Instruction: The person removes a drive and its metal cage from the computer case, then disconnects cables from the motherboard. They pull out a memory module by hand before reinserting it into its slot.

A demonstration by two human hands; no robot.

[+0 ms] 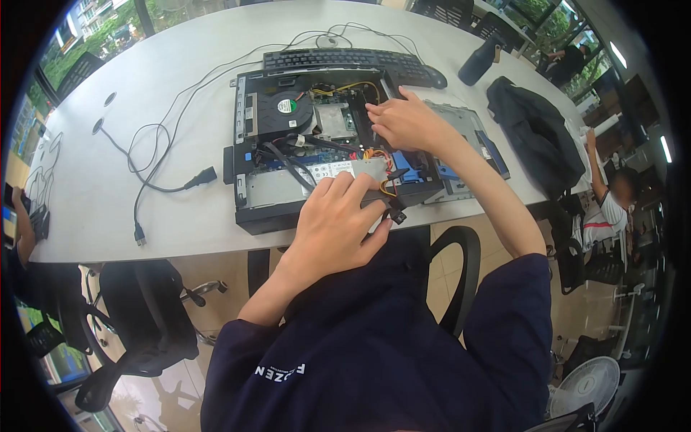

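Observation:
An opened desktop computer case lies flat on the table before me. Inside it are a black fan, a metal drive cage or heat sink, a labelled power supply and bundled coloured cables. My left hand rests over the case's near edge, fingers spread across the power supply and thumb apart, close to a black cable connector. My right hand reaches over the right part of the case, thumb at the far rim and fingers pointing inward, spread. A blue plastic latch sits below it.
Behind the case lie a black keyboard and a mouse. A removed panel, a dark bottle and a black bag or jacket are on the right. A power cable lies left. Other people sit at both sides.

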